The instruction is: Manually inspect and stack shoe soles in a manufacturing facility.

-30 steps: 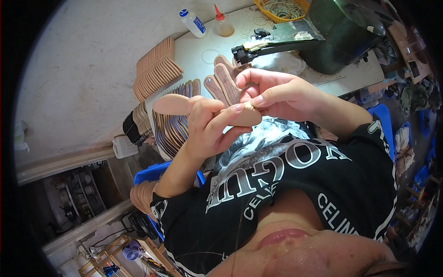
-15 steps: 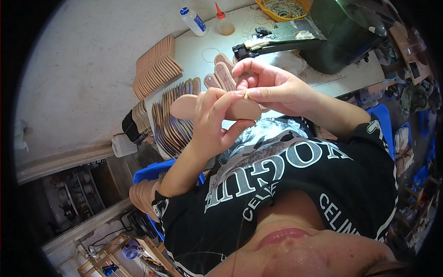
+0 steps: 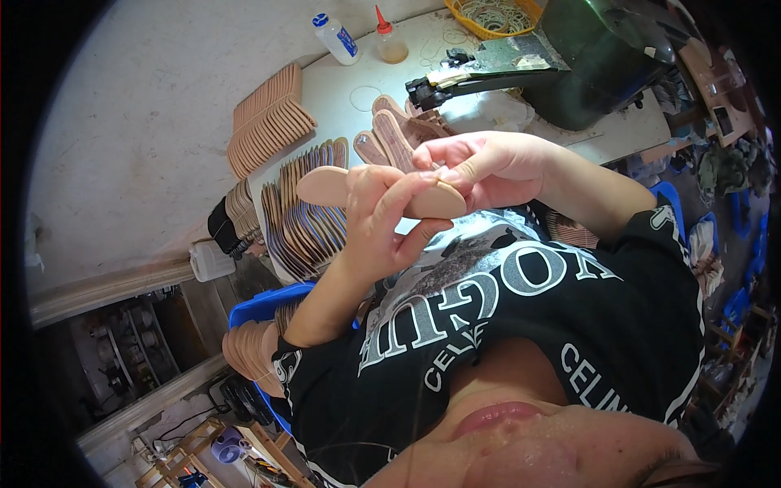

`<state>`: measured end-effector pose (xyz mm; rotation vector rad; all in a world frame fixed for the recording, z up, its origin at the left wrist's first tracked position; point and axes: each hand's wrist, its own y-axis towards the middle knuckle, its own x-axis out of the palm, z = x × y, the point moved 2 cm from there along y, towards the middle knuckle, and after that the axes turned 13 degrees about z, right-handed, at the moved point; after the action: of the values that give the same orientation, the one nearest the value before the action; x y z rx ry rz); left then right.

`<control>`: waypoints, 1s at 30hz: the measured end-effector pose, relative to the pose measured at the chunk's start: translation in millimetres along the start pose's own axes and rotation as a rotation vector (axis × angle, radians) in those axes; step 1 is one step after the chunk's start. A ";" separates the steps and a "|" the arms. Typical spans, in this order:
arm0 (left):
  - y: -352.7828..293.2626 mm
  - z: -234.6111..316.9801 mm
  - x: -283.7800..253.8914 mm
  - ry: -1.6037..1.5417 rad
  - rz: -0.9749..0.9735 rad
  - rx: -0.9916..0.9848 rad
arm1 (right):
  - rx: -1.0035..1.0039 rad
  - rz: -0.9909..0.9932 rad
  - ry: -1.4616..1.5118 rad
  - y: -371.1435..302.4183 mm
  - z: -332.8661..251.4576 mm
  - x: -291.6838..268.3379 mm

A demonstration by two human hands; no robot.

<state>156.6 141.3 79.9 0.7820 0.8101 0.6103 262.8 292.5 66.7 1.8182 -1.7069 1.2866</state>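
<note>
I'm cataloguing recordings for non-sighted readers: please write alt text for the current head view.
A person's left hand holds a tan, sole-shaped piece while the right hand touches its right end. Beyond, a pale table bears rows of similar pieces, a white bottle, a red-tipped bottle and a yellow basket.

Pale, scuffed wall (image 3: 138,138) filling left side, running up behind white desk (image 3: 335,122); bright patch of light on desk top, right of its middle
Long pale ledge (image 3: 106,294) along wall's lower edge, dark recess (image 3: 85,358) below, contents dim; second pale ledge (image 3: 154,392) under that
Wooden frame (image 3: 183,464) near lower left corner
On right, dim, cluttered floor (image 3: 714,202), brown wooden furniture (image 3: 709,85) higher up
</note>
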 end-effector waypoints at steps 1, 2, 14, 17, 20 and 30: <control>1.9 0.3 -0.6 0.011 0.021 -0.013 | -0.063 0.024 0.005 -0.3 -2.4 1.5; 3.9 0.2 -0.7 0.000 0.011 -0.035 | -0.067 -0.011 0.045 -2.6 -6.2 1.4; 15.9 8.7 1.9 -0.016 -0.105 -0.073 | -0.085 0.075 -0.006 -19.2 -3.8 9.6; 22.5 11.5 1.2 0.036 -0.218 0.017 | -0.057 0.074 -0.027 -25.7 -6.8 13.6; 26.4 12.9 1.1 0.085 -0.145 0.017 | -0.385 0.236 -0.295 -33.4 -13.6 22.9; 45.8 18.8 1.3 0.072 -0.060 -0.135 | -1.302 0.557 -1.410 -66.7 -26.5 54.3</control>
<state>164.3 161.5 124.5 0.6139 0.8461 0.6358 307.0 294.1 145.1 1.2153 -2.6152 -1.3507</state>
